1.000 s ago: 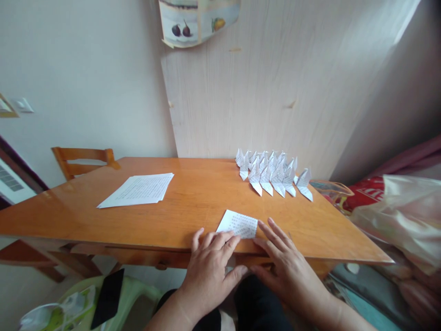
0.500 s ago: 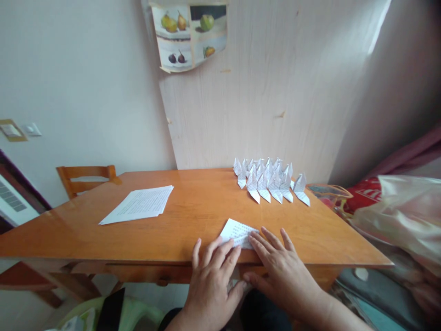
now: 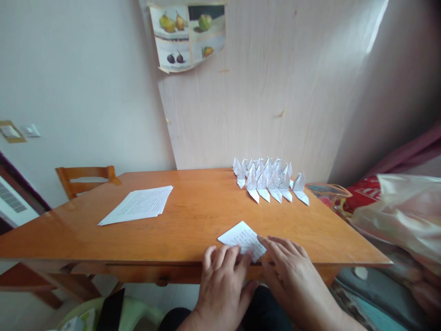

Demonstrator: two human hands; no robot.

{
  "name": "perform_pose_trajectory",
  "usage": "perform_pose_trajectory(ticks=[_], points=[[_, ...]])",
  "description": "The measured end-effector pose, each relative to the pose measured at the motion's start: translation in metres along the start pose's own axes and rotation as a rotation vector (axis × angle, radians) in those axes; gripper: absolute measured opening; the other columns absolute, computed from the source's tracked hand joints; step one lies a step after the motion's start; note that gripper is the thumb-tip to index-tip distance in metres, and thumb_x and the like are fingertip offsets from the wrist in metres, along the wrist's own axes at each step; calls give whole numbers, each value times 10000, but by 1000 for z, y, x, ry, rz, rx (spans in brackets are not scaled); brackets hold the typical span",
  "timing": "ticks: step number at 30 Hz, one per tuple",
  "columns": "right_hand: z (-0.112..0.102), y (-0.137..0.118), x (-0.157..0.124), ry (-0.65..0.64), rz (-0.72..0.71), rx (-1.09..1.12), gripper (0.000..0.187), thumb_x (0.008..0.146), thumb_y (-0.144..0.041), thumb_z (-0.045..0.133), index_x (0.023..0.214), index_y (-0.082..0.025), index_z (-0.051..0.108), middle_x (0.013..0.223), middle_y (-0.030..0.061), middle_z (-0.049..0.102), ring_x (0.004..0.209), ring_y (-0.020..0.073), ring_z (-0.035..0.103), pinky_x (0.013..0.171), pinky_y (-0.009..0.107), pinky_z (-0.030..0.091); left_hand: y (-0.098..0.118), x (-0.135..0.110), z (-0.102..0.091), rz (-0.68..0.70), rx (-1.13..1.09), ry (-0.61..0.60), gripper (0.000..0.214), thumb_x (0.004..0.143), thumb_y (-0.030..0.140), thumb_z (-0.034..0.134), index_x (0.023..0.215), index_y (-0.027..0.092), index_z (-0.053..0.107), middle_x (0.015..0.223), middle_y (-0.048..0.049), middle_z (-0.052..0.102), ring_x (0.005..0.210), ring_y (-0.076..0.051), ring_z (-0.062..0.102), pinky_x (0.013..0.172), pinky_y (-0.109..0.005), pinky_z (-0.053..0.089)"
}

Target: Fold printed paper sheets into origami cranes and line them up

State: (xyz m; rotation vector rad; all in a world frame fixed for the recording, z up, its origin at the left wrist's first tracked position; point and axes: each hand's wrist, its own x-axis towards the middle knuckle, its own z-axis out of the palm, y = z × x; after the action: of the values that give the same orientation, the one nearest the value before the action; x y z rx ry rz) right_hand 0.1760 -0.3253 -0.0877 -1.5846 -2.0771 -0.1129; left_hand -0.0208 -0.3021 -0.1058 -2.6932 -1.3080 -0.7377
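A folded piece of printed white paper [image 3: 241, 233] lies at the table's front edge, turned so that one corner points away from me. My left hand [image 3: 223, 280] rests palm down at its near side, fingers apart and slightly bent, with the index fingertip on the paper. My right hand [image 3: 292, 271] is closed at the right corner of the paper, its index finger along the edge. The right thumb is mostly hidden beneath that hand. Farther back on the right stand several folded paper pieces [image 3: 274, 186] with upright points, packed in rows.
A stack of printed sheets [image 3: 138, 204] lies on the left of the wooden table [image 3: 196, 197]. Behind that side stands a wooden chair [image 3: 86, 174]. Plastic bags [image 3: 403, 216] crowd the right side. A green stool [image 3: 138, 312] with a dark flat object stands below, at left.
The folded paper has been turned, and its printed face now slants toward the right hand. My left hand has drawn back and bent its fingers; the right hand has shifted slightly right and nearer.
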Motion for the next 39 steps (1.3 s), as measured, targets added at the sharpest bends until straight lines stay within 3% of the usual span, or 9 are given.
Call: perform_pose_trajectory(ticks=[4,8,13,17,22,26,30,36,39], points=[[10,12,-6,-22,-63,-78,511,868,-146,468,1375,-173,523,1306,95,666,1300,302,525,1108,591,312,2,4,3,8,-31,17,383,920,392,615,1292,313,566,1238,-36,627,1148,-263,534,1092,-549,229],[14,5,-16,-2,-132,-86,578,813,-127,491,1387,-191,514,1363,86,632,1302,312,533,1145,618,241,5,6,4,25,-30,50,325,934,413,590,1227,272,594,1231,-63,637,1155,-279,530,1093,-558,215],[5,-10,-20,30,-195,-14,586,771,-97,493,1348,-188,532,1276,100,687,1154,278,654,1116,584,333,8,9,4,39,-18,50,232,980,331,511,1178,274,618,1191,-56,654,1077,-256,564,1000,-509,309],[-1,-7,-20,81,-177,51,495,829,-114,493,1317,-189,533,1219,109,710,1105,258,676,1087,562,397,4,7,7,61,-38,81,223,984,247,481,1155,266,623,1144,-51,676,1040,-252,583,963,-480,345],[4,11,-22,180,-88,77,466,900,-145,492,1362,-207,501,1318,111,644,1247,263,583,1051,491,469,-7,6,7,109,-100,165,199,947,130,467,1017,228,625,1086,-38,705,1033,-224,621,1041,-473,327],[11,19,-24,146,-108,59,536,883,-124,496,1411,-214,468,1432,101,561,1369,277,466,1103,520,421,-19,9,-4,128,-178,150,250,891,33,449,931,231,596,1032,14,723,1012,-177,647,1149,-536,194],[11,19,-21,57,-172,10,618,871,-149,526,1474,-228,419,1512,83,482,1446,304,350,1127,584,365,-35,10,-13,74,-153,120,248,844,15,483,860,242,581,968,36,741,1166,-226,588,1131,-598,198],[15,12,-12,-56,-224,-44,471,923,-297,557,1392,-262,536,1462,58,544,1380,336,447,1120,657,310,-46,9,-26,22,-132,48,394,766,2,500,1040,270,591,1042,16,723,1247,-229,531,1180,-598,142],[21,8,-13,-28,-207,-76,450,923,-261,539,1372,-244,547,1439,59,568,1337,324,497,1118,651,301,-37,8,-34,12,-144,2,448,741,175,660,1171,265,573,1114,-17,702,1273,-282,506,1195,-616,84]])
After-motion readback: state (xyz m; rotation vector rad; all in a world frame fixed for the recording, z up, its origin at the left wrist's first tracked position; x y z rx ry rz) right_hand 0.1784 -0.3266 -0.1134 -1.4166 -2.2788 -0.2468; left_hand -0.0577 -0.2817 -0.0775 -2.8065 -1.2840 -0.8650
